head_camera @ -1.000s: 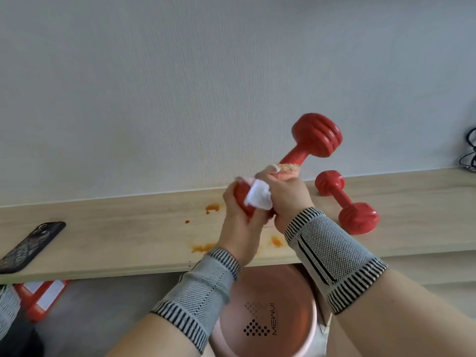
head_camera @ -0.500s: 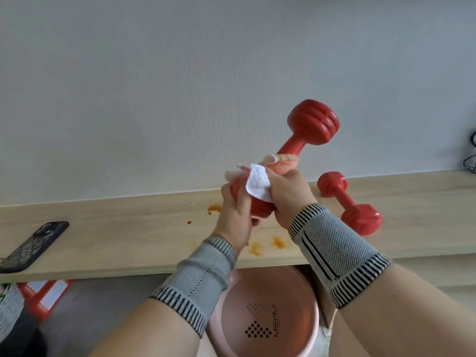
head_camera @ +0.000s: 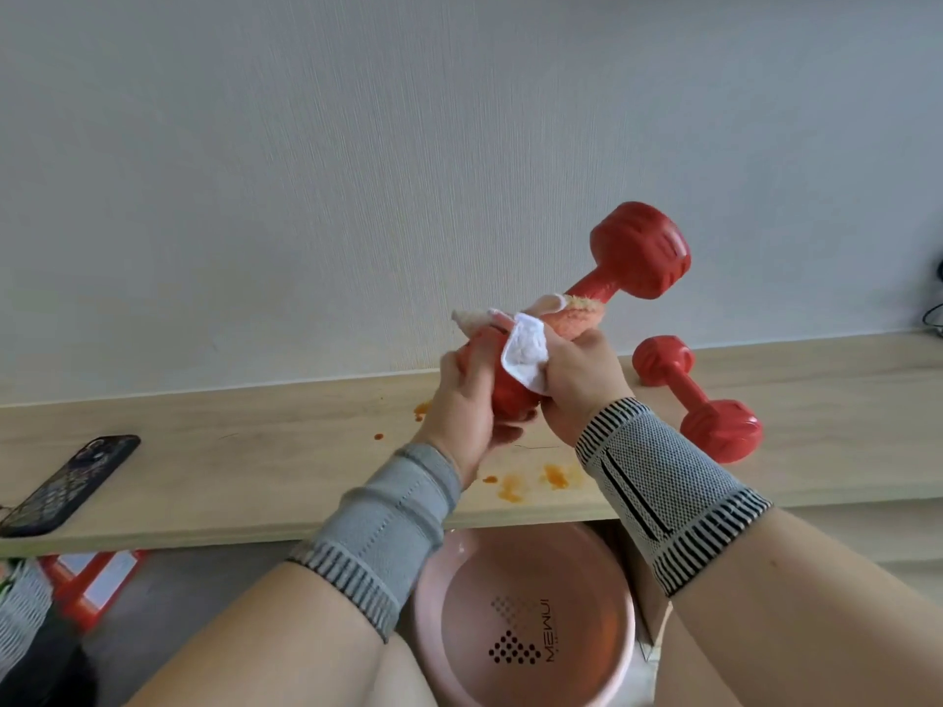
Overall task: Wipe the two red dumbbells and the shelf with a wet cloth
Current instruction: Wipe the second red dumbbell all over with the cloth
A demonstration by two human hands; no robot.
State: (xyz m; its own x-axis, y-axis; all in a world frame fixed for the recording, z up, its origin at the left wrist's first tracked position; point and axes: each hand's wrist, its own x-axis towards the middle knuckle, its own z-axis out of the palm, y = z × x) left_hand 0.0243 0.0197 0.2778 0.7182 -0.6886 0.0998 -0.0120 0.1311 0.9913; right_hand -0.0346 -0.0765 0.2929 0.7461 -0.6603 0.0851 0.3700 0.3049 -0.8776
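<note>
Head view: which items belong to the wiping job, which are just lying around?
In the job:
- held dumbbell, gripped by left hand
- cloth, held by right hand
- second dumbbell
- shelf, with orange stains

Lying about:
- phone
- pink basin
- cable

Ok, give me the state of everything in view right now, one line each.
Raised red dumbbell: held off the shelf, tilted, lower end gripped.
Left hand: grips the lower head.
Right hand: presses the cloth round the handle.
White wet cloth: bunched, stained orange.
Second red dumbbell: lying on the shelf, untouched.
Light wooden shelf: orange smears not yet wiped.
Black phone: flat on the shelf.
Pink plastic basin: below the shelf, upright.
</note>
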